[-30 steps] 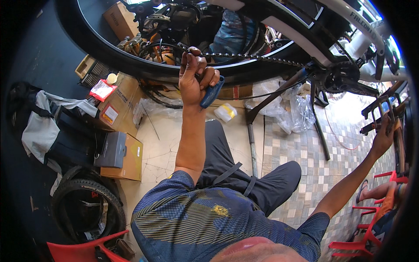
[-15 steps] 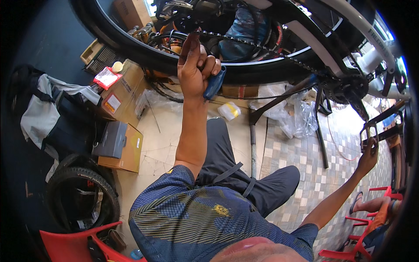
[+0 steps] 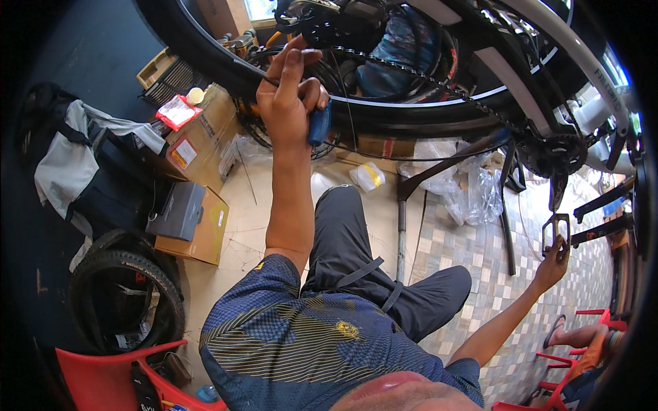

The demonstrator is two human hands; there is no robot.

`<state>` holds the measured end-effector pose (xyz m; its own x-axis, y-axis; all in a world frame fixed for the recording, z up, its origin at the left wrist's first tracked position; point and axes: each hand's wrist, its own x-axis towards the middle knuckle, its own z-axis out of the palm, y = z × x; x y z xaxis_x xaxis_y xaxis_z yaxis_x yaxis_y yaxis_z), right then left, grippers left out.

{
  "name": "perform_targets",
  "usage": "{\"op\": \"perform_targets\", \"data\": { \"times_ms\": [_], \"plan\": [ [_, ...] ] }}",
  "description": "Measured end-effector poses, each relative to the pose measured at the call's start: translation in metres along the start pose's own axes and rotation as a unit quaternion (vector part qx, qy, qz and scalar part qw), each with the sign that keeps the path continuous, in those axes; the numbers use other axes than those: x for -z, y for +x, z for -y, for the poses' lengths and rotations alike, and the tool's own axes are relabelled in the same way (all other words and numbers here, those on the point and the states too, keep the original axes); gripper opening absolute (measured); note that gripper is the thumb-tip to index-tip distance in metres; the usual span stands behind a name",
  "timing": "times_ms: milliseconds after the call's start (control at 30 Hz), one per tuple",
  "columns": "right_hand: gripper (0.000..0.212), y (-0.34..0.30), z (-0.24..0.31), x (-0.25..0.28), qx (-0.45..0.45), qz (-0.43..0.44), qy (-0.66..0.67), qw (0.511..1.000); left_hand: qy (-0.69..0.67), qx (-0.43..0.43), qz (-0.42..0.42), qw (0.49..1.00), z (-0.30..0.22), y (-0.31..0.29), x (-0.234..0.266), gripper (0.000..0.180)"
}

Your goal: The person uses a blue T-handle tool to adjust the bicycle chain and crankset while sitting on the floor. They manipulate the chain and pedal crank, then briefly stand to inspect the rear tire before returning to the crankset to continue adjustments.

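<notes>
Blue-handled tool [image 3: 319, 124] clamped in the left hand's grip [image 3: 285, 103], near the bicycle chain [image 3: 412, 72]; right hand's grip [image 3: 551, 268] clamped on a pedal [image 3: 547, 236] beside the crank arm [image 3: 558, 193].

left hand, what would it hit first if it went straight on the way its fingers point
Probably the dark rear gear mechanism, right by the fingertips of the left hand; depth is unclear, so they may already touch.
</notes>
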<state>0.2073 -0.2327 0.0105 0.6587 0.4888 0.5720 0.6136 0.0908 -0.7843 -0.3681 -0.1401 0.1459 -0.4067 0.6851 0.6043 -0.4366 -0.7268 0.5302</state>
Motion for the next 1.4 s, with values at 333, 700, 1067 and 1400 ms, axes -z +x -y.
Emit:
{"op": "perform_targets", "data": {
  "times_ms": [333, 700, 1067, 1400],
  "plan": [
    [0.033, -0.049, 0.000, -0.027, -0.028, 0.038, 0.016, 0.999, 0.029, -0.038, 0.012, 0.999, 0.010, 0.027, 0.006, 0.027],
    [0.034, -0.059, 0.003, -0.032, -0.039, 0.035, 0.025, 0.998, 0.245, -0.199, -0.016, 0.949, -0.005, 0.044, 0.019, 0.066],
    [0.036, -0.061, 0.008, -0.033, -0.034, 0.023, 0.011, 0.999, 0.246, -0.031, -0.002, 0.969, -0.015, 0.027, 0.006, 0.020],
    [0.035, -0.060, 0.005, -0.037, -0.036, 0.016, 0.031, 0.999, 0.182, -0.031, 0.038, 0.982, -0.008, 0.023, 0.001, 0.022]
  ]
}}
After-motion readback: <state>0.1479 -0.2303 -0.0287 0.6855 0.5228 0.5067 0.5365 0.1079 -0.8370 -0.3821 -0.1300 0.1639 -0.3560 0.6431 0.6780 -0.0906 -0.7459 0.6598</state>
